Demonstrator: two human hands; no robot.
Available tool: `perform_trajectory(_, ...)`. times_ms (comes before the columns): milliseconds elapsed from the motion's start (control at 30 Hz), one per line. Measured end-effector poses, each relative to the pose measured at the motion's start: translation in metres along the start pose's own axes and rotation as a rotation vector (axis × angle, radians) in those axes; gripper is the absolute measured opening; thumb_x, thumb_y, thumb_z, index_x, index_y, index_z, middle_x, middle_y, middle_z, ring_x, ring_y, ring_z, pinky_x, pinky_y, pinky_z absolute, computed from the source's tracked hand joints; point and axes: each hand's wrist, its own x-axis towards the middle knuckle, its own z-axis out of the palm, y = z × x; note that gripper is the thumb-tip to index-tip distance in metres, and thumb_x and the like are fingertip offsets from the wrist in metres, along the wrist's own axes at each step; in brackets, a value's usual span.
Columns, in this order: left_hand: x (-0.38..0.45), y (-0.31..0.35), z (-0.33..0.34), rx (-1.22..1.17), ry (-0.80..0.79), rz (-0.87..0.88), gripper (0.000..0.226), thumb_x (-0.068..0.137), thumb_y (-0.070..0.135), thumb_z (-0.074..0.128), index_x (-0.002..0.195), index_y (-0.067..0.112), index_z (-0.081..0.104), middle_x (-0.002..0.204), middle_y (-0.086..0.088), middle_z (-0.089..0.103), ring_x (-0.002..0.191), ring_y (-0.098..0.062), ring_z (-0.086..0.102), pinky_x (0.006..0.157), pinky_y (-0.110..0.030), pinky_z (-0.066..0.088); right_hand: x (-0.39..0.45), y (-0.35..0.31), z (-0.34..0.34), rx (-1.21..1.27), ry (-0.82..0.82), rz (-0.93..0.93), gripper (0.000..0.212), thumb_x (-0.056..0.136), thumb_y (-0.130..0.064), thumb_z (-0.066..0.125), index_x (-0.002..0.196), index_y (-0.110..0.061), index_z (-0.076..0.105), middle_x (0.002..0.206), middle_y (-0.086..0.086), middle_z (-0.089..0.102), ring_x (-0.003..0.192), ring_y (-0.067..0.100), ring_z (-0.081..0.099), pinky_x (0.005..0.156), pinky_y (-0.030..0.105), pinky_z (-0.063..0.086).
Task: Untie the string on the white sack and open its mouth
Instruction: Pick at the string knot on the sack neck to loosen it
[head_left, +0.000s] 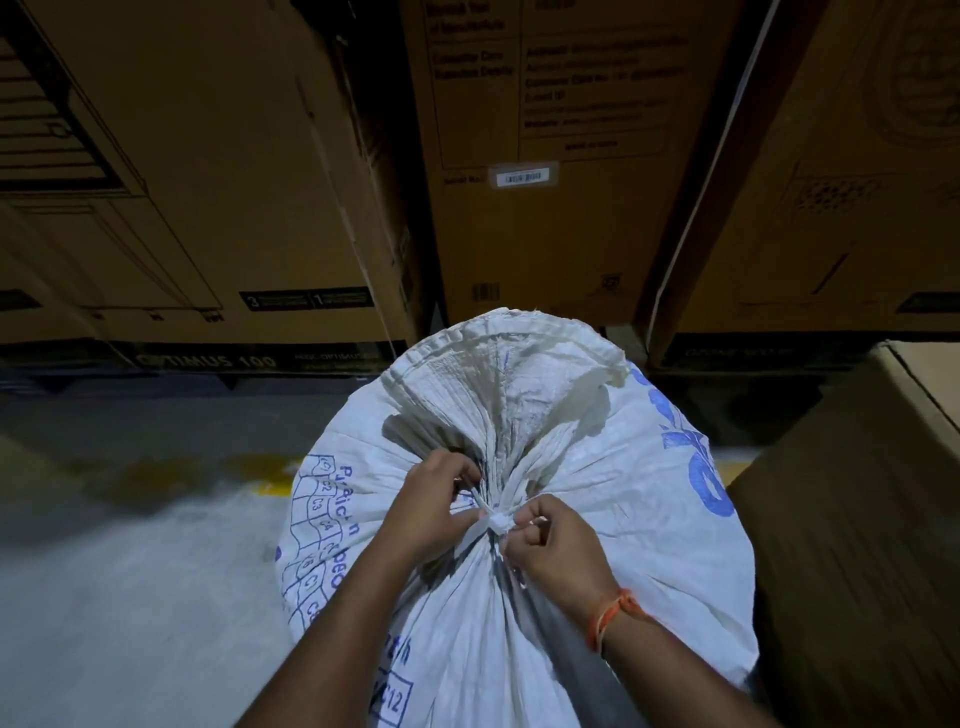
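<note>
- Sack (597, 467): white woven, blue print, standing on the floor (130, 545) just in front of a row of stacked cartons (545, 234); another carton (857, 519) close on its right side.
- Sack mouth: gathered into a neck and tied; the loose fabric above the tie fans out toward the cartons. Mouth not opened.
- String (493, 521): white, knotted round the neck, at the middle of the sack top between the two hands.
- Left hand (431, 499): forearm enters from the bottom edge, angled up and right. Fingers curled, fingertips pinching a strand of the string just left of the knot.
- Right hand (561, 545): forearm enters from the bottom right corner, angled up and left. Fingers curled tight, thumb and forefinger pinching the string just right of the knot.
- Orange thread band (610, 616) round the right wrist.
- Hands close together, not touching; knot visible between them.
</note>
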Motion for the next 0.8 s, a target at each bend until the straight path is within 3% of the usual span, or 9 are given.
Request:
perform_trajectory(167,-0.001,-0.007,-0.002,0.012,-0.019,-0.006,0.032,0.078,0.037,0.083,0.100,0.037,0.060,0.098,0.014,0.065,0.092,-0.015,0.058,0.082,-0.037,0.054,0.000,-0.005,0.008,0.024,0.022,-0.046,0.016,0.073,-0.009,0.069,0.081,-0.023,0.069,0.058,-0.005,0.060,0.052,0.004,0.050,0.057,0.021,0.045)
perform_trajectory(267,-0.001,-0.014,-0.007,0.045,0.020,-0.017,0.015,0.083,0.039,0.079,0.090,0.038,0.066,0.091,0.016,0.070,0.097,-0.014,0.055,0.084,-0.031,0.046,0.004,-0.009,0.009,0.009,0.063,-0.086,0.014,0.077,-0.010,0.072,0.077,-0.023,0.074,0.064,-0.003,0.069,0.057,0.000,0.056,0.057,0.014,0.044)
perform_trajectory(400,-0.003,-0.016,-0.015,0.059,0.006,-0.036,0.010,0.084,0.047,0.070,0.076,0.042,0.068,0.080,0.017,0.073,0.089,-0.016,0.059,0.090,-0.036,0.048,0.009,-0.017,0.004,0.024,0.083,-0.117,0.007,0.077,-0.014,0.080,0.078,-0.020,0.077,0.064,-0.004,0.069,0.054,-0.003,0.057,0.056,0.007,0.044)
perform_trajectory(600,-0.009,-0.006,-0.030,-0.125,0.032,-0.105,0.007,0.088,0.031,0.078,0.081,0.027,0.080,0.080,0.015,0.078,0.078,0.002,0.070,0.072,-0.024,0.056,0.010,-0.024,-0.001,-0.043,0.098,-0.144,0.011,0.072,-0.014,0.080,0.077,-0.023,0.076,0.067,-0.002,0.072,0.059,0.001,0.063,0.057,0.008,0.046)
perform_trajectory(800,-0.016,-0.002,-0.030,-0.064,-0.041,-0.048,0.008,0.088,0.032,0.074,0.084,0.027,0.079,0.082,0.017,0.078,0.083,0.004,0.069,0.077,-0.022,0.055,0.005,-0.020,-0.002,-0.061,0.058,-0.167,0.014,0.073,-0.011,0.077,0.077,-0.023,0.073,0.065,-0.003,0.068,0.051,-0.001,0.055,0.054,0.008,0.044)
